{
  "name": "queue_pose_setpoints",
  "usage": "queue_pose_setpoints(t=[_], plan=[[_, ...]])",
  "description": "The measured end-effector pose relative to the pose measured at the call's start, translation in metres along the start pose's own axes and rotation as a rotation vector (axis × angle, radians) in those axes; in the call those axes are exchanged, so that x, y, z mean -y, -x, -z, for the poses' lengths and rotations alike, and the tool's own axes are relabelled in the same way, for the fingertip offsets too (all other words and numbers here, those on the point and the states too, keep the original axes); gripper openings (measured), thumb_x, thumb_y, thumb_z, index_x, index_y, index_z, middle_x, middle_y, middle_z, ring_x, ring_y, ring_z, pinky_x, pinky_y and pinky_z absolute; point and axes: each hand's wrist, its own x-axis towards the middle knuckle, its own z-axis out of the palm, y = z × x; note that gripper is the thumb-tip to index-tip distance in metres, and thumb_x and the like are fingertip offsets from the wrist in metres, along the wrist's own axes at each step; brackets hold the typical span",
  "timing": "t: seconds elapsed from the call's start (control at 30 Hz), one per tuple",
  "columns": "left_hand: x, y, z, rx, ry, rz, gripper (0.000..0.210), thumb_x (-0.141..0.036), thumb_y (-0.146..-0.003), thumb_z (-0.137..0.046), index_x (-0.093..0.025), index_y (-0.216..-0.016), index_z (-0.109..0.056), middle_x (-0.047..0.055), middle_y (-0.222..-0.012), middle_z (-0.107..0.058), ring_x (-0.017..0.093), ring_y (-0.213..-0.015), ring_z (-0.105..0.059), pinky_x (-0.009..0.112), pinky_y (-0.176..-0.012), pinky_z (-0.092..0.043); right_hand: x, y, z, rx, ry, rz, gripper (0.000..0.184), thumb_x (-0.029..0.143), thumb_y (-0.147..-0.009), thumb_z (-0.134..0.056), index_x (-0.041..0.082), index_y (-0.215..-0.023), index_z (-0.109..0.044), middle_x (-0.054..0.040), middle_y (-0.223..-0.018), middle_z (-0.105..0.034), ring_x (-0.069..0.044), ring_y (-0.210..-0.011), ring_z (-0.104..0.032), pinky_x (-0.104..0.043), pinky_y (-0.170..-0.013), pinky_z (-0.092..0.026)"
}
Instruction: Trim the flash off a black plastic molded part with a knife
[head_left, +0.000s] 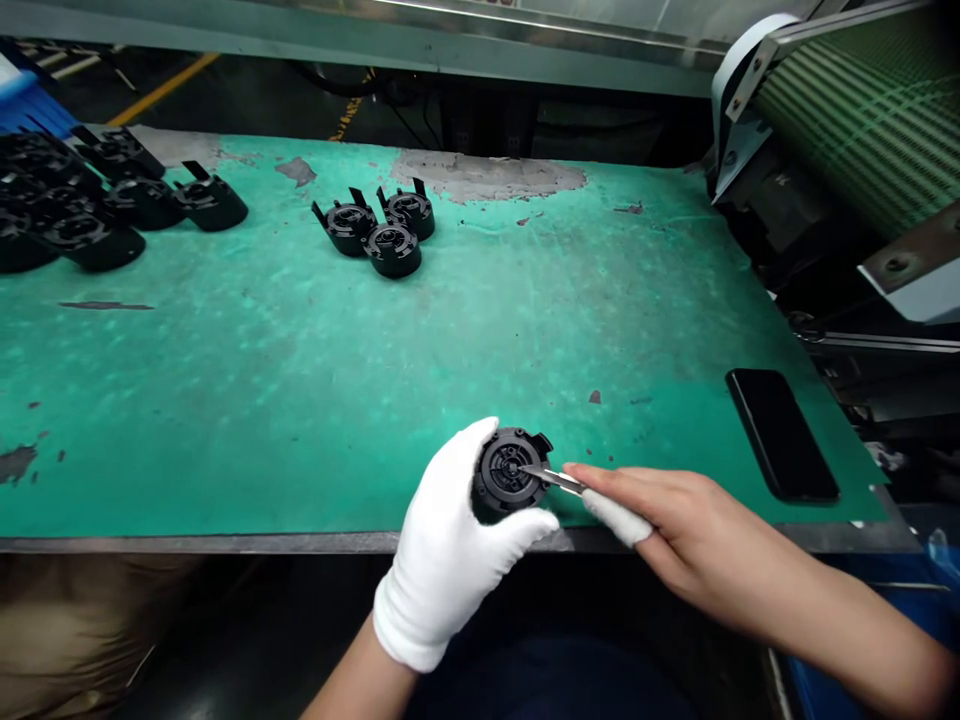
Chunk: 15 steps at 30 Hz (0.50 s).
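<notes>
My left hand, in a white glove, is wrapped round a round black plastic part at the table's near edge. The part's ringed face with raised ribs is turned up toward me. In my right hand is a slim metal trimming knife, pinched between thumb and fingers. A white cover wraps my right thumb; the rest of that hand is bare. The pointed tip of the knife lies over the centre of the part's face. Whether the tip is touching the plastic I cannot tell.
Three similar black parts stand together on the green table mat. Several more crowd the far left. A black phone lies at the right. A conveyor with a green mesh belt rises at the upper right.
</notes>
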Motion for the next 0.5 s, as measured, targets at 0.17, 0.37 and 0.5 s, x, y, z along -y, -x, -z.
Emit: queue_pose_setpoints(t=[0.17, 0.37, 0.5], plan=[[0.000, 0.002, -0.001, -0.039, 0.000, -0.018, 0.083, -0.057, -0.075, -0.081, -0.028, -0.143, -0.045, 0.007, -0.139, -0.061, 0.029, -0.128, -0.060, 0.048, -0.114, -0.046, 0.013, 0.008, -0.015, -0.020, -0.075, -0.051, 0.062, 0.007, -0.089, -0.039, 0.022, -0.148, -0.051, -0.0078, -0.141, -0.064, -0.024, -0.122, -0.065, -0.044, -0.106, -0.053], [0.002, 0.005, -0.004, -0.056, 0.000, 0.024, 0.089, -0.060, -0.073, -0.082, -0.025, -0.145, -0.045, 0.011, -0.141, -0.060, 0.031, -0.130, -0.059, 0.050, -0.114, -0.047, 0.018, 0.011, -0.015, -0.014, -0.080, -0.064, 0.066, 0.005, -0.085, -0.039, 0.021, -0.148, -0.052, -0.0082, -0.139, -0.065, -0.025, -0.121, -0.066, -0.047, -0.106, -0.053], [0.001, 0.004, -0.003, -0.063, -0.016, 0.002, 0.086, -0.060, -0.073, -0.082, -0.025, -0.143, -0.046, 0.010, -0.139, -0.061, 0.031, -0.128, -0.060, 0.050, -0.114, -0.047, 0.014, 0.010, -0.013, -0.059, -0.022, -0.082, 0.060, 0.010, -0.091, -0.038, 0.021, -0.148, -0.051, -0.0111, -0.136, -0.067, -0.027, -0.116, -0.069, -0.049, -0.100, -0.057]])
